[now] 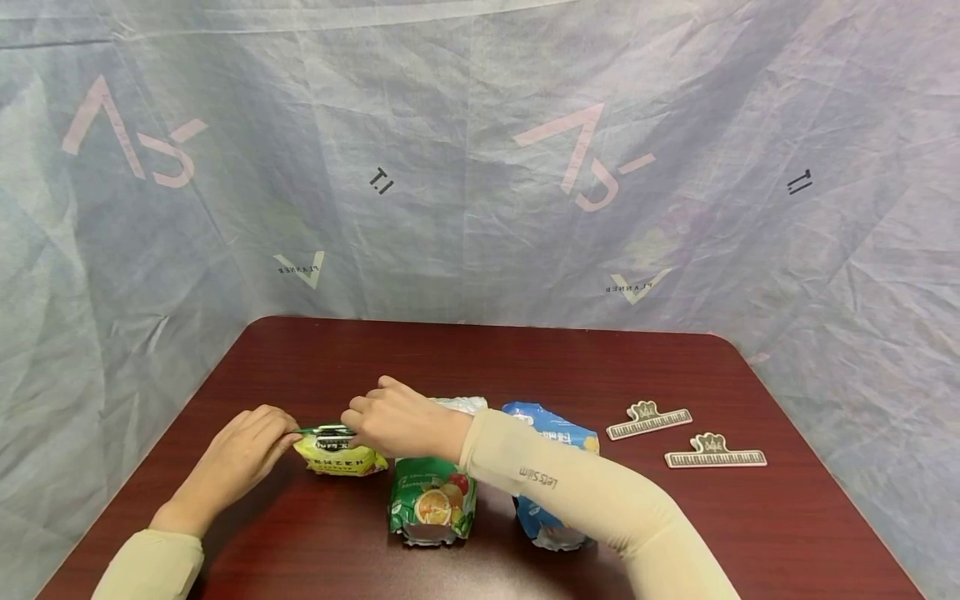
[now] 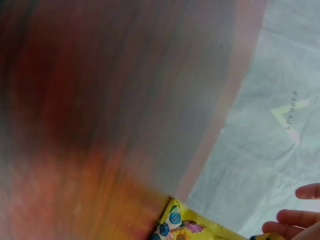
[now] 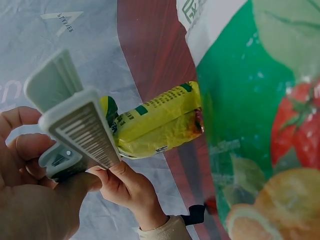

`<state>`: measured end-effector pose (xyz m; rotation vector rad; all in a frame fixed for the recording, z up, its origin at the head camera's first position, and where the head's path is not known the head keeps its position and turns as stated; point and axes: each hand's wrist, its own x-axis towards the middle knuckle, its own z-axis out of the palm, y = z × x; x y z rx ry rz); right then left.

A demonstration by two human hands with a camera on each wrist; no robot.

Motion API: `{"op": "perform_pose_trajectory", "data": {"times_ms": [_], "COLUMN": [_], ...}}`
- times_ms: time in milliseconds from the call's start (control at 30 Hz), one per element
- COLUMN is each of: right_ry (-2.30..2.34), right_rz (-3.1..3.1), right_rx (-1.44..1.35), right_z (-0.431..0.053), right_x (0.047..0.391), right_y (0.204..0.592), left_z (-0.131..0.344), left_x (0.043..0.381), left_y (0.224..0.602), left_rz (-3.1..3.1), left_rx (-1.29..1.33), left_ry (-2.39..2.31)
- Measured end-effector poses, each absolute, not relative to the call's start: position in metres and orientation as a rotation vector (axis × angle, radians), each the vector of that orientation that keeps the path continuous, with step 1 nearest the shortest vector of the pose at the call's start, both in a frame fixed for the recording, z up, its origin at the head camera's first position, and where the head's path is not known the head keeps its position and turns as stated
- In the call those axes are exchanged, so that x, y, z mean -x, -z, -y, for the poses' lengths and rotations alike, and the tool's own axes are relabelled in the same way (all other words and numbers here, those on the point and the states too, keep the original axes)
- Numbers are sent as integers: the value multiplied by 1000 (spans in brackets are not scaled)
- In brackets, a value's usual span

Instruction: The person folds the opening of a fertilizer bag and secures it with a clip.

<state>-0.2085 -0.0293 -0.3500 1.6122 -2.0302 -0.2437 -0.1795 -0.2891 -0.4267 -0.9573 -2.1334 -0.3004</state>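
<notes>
A small yellow bag (image 1: 341,462) stands at the left of the table, its top edge between my two hands. My left hand (image 1: 251,446) pinches the left end of that top edge between thumb and fingers. In the right wrist view, my right hand (image 3: 35,195) grips a pale bag clip (image 3: 85,130) with a ruler-like striped face, right at the top of the yellow bag (image 3: 155,122). The left hand (image 3: 135,192) shows just beyond the clip. In the left wrist view, only a flowered corner of the yellow bag (image 2: 182,227) and some fingertips (image 2: 297,218) appear.
A green bag with fruit pictures (image 1: 431,500) stands beside the yellow one, partly under my right forearm. Right of it is a blue bag (image 1: 551,525), crossed by the sleeve. Two more clips (image 1: 648,419) (image 1: 715,452) lie at the table's right. Grey cloth (image 1: 465,167) hangs behind.
</notes>
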Motion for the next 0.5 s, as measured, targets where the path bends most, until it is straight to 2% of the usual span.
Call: {"op": "perform_pose_trajectory", "data": {"times_ms": [500], "right_ry": [240], "right_rz": [2073], "right_rx": [-1632], "right_z": [39], "right_x": [207], "right_y": [348], "left_z": [290], "left_x": [177], "left_y": [426], "left_rz": [2167], "left_rx": [957], "left_ry": [318]}}
